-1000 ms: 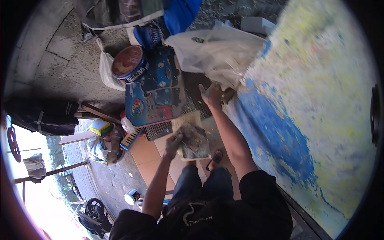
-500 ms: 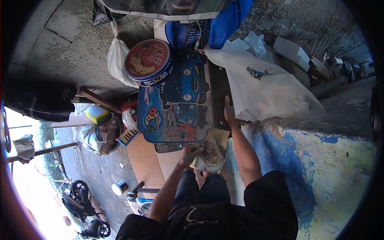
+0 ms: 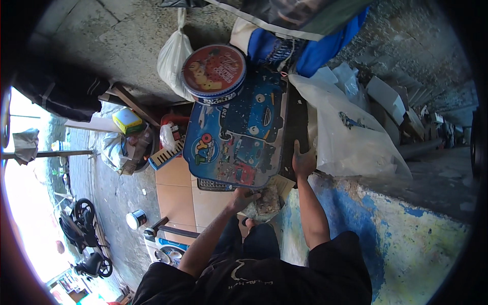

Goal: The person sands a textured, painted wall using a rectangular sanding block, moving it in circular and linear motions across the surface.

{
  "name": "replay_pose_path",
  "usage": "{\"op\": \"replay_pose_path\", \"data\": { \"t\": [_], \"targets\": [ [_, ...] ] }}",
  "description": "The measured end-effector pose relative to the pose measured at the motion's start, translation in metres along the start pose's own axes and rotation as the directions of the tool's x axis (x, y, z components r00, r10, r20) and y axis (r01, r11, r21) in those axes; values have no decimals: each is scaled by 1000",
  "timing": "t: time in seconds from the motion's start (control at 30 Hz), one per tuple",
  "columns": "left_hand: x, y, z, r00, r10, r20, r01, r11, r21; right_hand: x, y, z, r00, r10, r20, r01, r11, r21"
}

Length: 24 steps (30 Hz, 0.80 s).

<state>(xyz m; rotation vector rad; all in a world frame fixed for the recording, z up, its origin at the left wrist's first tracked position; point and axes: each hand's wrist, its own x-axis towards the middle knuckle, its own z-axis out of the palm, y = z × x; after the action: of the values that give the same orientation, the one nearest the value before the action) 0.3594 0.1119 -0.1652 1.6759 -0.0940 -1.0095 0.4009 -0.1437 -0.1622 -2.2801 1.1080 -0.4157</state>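
Note:
My left hand [image 3: 245, 199] is closed at the left side of a clear plastic bag [image 3: 268, 204] with brownish contents, just below the table's near edge. Most of its fingertips are hidden. My right hand [image 3: 304, 160] is open, thumb and fingers apart, over a dark strip of surface [image 3: 296, 121] between the blue picture-printed tabletop [image 3: 231, 152] and a large whitish plastic bag [image 3: 351, 137]. Nothing shows in its grasp. A yellowish flat piece [image 3: 283, 187] lies between my forearms, partly behind the clear bag.
A round cookie tin [image 3: 213, 71] stands on the tabletop's far left, beside a tied white bag [image 3: 174, 63]. Left of the table are a bucket of odds and ends [image 3: 140, 152] and a toy keyboard [image 3: 165, 156]. A paint-worn low wall [image 3: 356, 223] runs along my right.
The view has swung, so the table sits further right. My right hand has turned and its fingers have spread. My left hand stays at the clear bag.

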Motion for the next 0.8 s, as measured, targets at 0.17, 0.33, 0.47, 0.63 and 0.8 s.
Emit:
{"op": "replay_pose_path", "data": {
  "t": [0.17, 0.33, 0.47, 0.63, 0.8],
  "targets": [
    [1, 0, 7, 988, 130, -84, -139, 985, -103, -2, 32, 23, 989, -117, -91, 92, 967, -239],
    [-4, 17, 7, 976, 186, -111, -204, 961, -186, 4, 39, 29, 932, -275, -236, 212, 942, -261],
    [6, -8, 4, 988, 132, -79, -129, 990, 49, 6, 43, 38, 962, -197, -188, 125, 933, -339],
    [6, -14, 8, 966, 244, -86, -246, 969, -13, 12, 44, 47, 948, -229, -221, 150, 934, -324],
    [-10, 20, 0, 993, 117, -17, -111, 976, 185, 5, 25, 31, 982, -149, -111, 128, 975, -183]
  ]
}}
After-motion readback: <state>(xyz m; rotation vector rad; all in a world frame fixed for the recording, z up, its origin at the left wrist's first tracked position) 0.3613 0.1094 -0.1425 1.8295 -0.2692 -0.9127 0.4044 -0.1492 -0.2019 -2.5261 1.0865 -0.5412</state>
